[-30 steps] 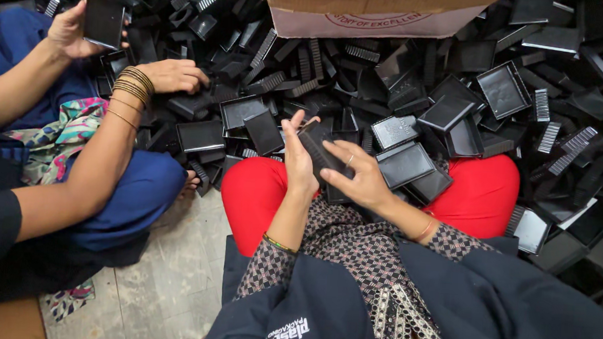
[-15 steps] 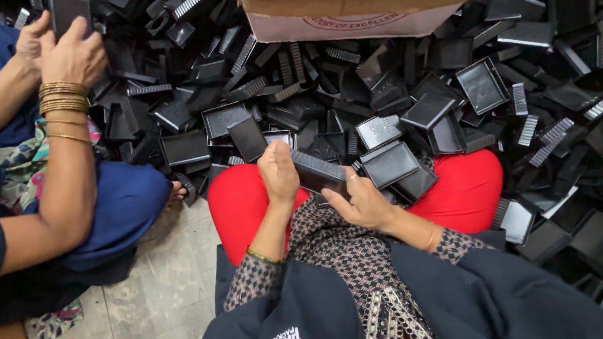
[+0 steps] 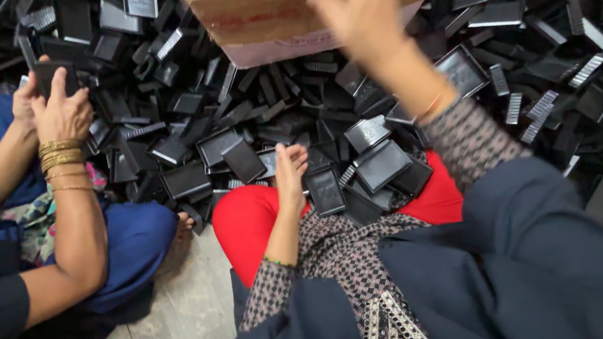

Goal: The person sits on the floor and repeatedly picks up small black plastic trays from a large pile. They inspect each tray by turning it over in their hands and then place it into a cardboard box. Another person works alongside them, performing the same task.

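Note:
My left hand [image 3: 292, 167] is low over my red-trousered lap, fingers curled on the left edge of a flat black rectangular tray [image 3: 326, 190]. Raised high and blurred, my right hand [image 3: 358, 14] is in front of the open cardboard box [image 3: 255, 17], with fingers spread and nothing visible in it. A deep pile of black plastic trays and ribbed strips [image 3: 199, 113] surrounds my knees.
A co-worker in blue sits at the left; their hands [image 3: 56, 111], with gold bangles on the wrist, hold a small black piece [image 3: 47, 77]. A strip of grey tiled floor [image 3: 193, 303] shows between us. More black parts [image 3: 570, 75] lie to the right.
My right hand has left the black piece both hands held and swung up to the cardboard box. My left hand stayed low. The co-worker's hands dropped slightly.

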